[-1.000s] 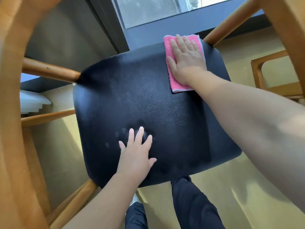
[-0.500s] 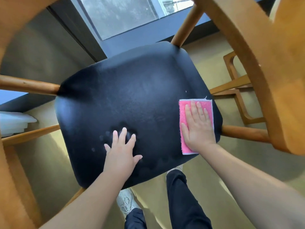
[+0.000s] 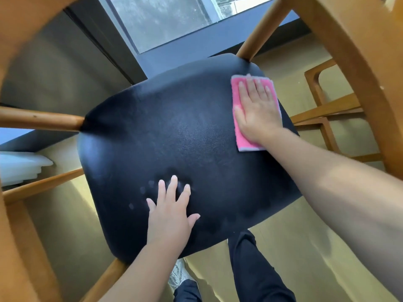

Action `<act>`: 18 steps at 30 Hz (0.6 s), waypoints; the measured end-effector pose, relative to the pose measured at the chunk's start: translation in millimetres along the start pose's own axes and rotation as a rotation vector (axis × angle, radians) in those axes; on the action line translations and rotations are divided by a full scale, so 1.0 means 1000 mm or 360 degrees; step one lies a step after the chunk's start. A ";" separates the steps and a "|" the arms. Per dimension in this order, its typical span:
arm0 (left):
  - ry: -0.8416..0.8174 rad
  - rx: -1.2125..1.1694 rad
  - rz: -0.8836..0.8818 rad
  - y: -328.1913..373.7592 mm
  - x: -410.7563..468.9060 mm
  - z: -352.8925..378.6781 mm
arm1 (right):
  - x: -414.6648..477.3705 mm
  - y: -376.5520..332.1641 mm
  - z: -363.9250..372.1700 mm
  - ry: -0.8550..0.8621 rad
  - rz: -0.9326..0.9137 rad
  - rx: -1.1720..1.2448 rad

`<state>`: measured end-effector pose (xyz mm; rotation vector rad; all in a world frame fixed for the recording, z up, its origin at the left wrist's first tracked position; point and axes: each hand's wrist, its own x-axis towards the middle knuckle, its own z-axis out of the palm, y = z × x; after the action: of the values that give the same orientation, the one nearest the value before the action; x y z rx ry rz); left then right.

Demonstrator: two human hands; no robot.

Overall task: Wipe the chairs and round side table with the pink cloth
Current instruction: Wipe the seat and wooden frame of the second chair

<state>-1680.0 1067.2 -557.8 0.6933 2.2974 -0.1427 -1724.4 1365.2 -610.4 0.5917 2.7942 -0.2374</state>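
R hand [image 3: 259, 110]: fingers straight, flat on pink cloth [image 3: 242, 140], pressing it at chair seat's [image 3: 174, 131] far-right corner.
L hand [image 3: 170, 216]: fingers spread, braced on seat front.
Risk: cloth close to edge, could slide off w/ next stroke; L palm prob smudges wiped area.

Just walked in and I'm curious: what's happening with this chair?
A person is wiping the black seat of a wooden chair. Their right hand presses a folded pink cloth flat against the seat's far right corner, fingers straight. Their left hand rests open on the near part of the seat, fingers spread. Faint smudges show beside it.
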 end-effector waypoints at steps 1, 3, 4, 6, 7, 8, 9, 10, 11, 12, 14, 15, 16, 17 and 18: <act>0.0004 -0.0001 0.0000 0.000 0.000 0.000 | 0.017 -0.001 -0.004 0.0009 -0.0021 0.0003; 0.0010 0.0009 0.0004 0.000 0.000 0.000 | 0.046 -0.005 -0.013 0.0019 -0.0073 -0.0003; 0.0011 0.0005 0.0003 0.000 0.001 0.000 | 0.057 -0.007 -0.016 0.0026 -0.0101 -0.0012; 0.0034 -0.0021 0.0003 0.001 0.001 0.002 | 0.071 -0.009 -0.021 0.0043 -0.0152 -0.0023; 0.0042 -0.0034 0.0013 0.000 0.002 0.002 | 0.073 -0.009 -0.022 0.0052 -0.0167 -0.0031; 0.0052 -0.0049 0.0030 -0.001 0.002 0.003 | 0.073 -0.009 -0.022 0.0058 -0.0175 -0.0042; 0.0065 -0.0051 0.0046 -0.002 0.002 0.005 | 0.072 -0.008 -0.022 0.0065 -0.0180 -0.0048; 0.0107 -0.0035 0.0051 -0.003 0.003 0.009 | 0.071 -0.007 -0.021 0.0071 -0.0185 -0.0043; 0.0125 -0.0023 0.0051 -0.004 0.004 0.010 | 0.070 -0.007 -0.021 0.0074 -0.0189 -0.0025; 0.0124 -0.0019 0.0048 -0.004 0.004 0.010 | 0.068 -0.006 -0.021 0.0070 -0.0190 0.0006; 0.0146 -0.0019 0.0048 -0.003 0.004 0.010 | 0.062 -0.003 -0.020 0.0058 -0.0175 0.0074; 0.0147 -0.0014 0.0047 -0.004 0.004 0.009 | 0.057 0.000 -0.019 0.0055 -0.0163 0.0104; 0.0144 -0.0007 0.0044 -0.004 0.004 0.008 | 0.051 0.005 -0.018 0.0050 -0.0149 0.0132; 0.0132 -0.0011 0.0030 -0.004 0.004 0.008 | 0.043 0.010 -0.016 0.0039 -0.0128 0.0162; 0.0129 -0.0011 0.0013 -0.003 0.003 0.008 | 0.033 0.015 -0.015 0.0030 -0.0095 0.0190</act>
<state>-1678.5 1064.0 -566.2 0.7167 2.3712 -0.1049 -1750.7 1394.7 -607.9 0.5403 2.8339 -0.4152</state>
